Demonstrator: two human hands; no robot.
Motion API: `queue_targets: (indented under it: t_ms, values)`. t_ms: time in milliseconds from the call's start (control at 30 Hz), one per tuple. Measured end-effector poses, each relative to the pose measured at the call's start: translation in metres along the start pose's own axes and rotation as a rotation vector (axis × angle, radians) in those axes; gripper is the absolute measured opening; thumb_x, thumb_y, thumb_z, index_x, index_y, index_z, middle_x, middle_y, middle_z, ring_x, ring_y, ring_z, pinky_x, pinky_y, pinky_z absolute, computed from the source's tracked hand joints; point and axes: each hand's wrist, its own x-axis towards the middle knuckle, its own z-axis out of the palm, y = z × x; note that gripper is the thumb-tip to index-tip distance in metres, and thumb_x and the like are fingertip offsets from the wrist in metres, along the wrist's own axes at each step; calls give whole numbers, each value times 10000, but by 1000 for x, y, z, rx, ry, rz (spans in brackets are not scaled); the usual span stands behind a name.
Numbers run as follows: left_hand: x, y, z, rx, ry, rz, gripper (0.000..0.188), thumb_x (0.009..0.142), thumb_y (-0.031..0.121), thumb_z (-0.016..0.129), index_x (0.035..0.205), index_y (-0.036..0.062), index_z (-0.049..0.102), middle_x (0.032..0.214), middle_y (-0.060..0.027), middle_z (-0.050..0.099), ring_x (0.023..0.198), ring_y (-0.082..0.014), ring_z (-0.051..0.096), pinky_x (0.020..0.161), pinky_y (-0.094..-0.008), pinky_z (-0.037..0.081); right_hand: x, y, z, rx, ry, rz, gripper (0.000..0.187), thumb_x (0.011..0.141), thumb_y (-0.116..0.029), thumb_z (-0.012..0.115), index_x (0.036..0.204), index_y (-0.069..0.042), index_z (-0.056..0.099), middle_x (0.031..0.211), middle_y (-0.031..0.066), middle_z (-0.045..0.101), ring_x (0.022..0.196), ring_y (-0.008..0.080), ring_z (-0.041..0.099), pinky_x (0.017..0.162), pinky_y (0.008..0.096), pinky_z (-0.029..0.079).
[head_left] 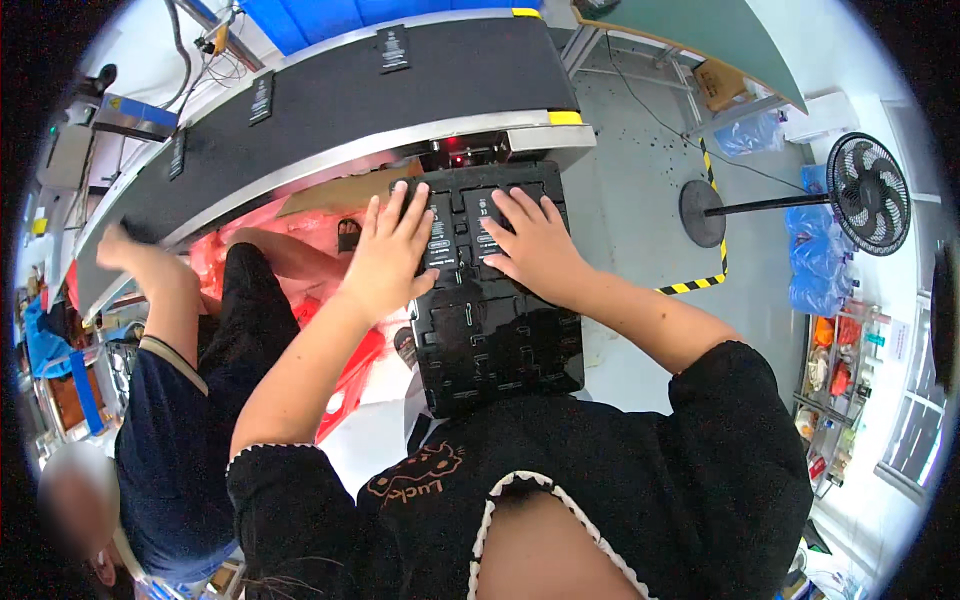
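A black moulded plastic tray (500, 345) with shaped pockets lies before me, its near edge by my shirt. Two flat black packs with white print, which look like batteries, sit side by side in its far part: a left pack (441, 235) and a right pack (487, 225). My left hand (388, 250) lies spread over the tray's left edge, fingertips at the left pack. Flat and with fingers apart, my right hand (535, 245) rests beside the right pack, its fingertips touching or just over it. Neither hand grips anything.
Beyond the tray runs a black conveyor belt (330, 95) carrying three similar flat packs (395, 48). At left a seated co-worker's hand (120, 250) is by the belt. A standing fan (868, 195) is at right, a green-topped table (700, 40) far right, a blue bin (300, 20) behind the belt.
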Motion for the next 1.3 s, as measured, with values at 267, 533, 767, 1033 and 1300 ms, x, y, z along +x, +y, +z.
queue_targets:
  t_ms: [267, 533, 767, 1033, 1300]
  values:
    - [-5, 2, -15, -103, 21, -107, 698, 775, 269, 687, 1363, -15, 439, 1540, -231, 183, 1437, -362, 180, 1136, -562, 169, 173, 72, -24, 147, 290, -51, 788, 686, -254, 728, 1393, -98, 417, 1457, 252, 313, 1352, 407, 318, 1092, 488, 301]
    - [105, -178, -66, 74, 569, -175, 598, 665, 103, 715, 1243, 84, 564, 1470, -156, 362, 1377, -372, 315, 1075, -566, 322, 294, 149, -41, -226, -426, 258, 1097, 536, -158, 791, 1491, -148, 252, 1548, 130, 222, 1420, 312, 244, 1076, 536, 339]
    - [186, -254, -61, 76, -124, -336, 987, 587, 250, 723, 1481, 187, 311, 1498, -177, 332, 1375, -335, 337, 1113, -450, 311, 222, 131, -41, -200, 286, -221, 858, 583, -163, 759, 1344, 8, 404, 1242, 186, 505, 1180, 353, 487, 940, 473, 446]
    - [201, -188, -76, 54, -28, -161, 892, 596, 282, 713, 1396, 13, 423, 1371, -226, 445, 1229, -360, 484, 1037, -375, 409, -1, 42, -42, 213, -229, -9, 885, 663, -189, 738, 1424, -13, 323, 1434, 211, 356, 1348, 370, 333, 1074, 506, 320]
    - [64, -45, -71, -98, 320, -21, 775, 631, 192, 722, 1317, -56, 459, 1277, -253, 473, 1182, -405, 487, 1030, -429, 402, -23, 35, -23, -112, -335, 33, 712, 814, -257, 674, 1412, -20, 368, 1511, 167, 295, 1425, 308, 238, 1103, 565, 252]
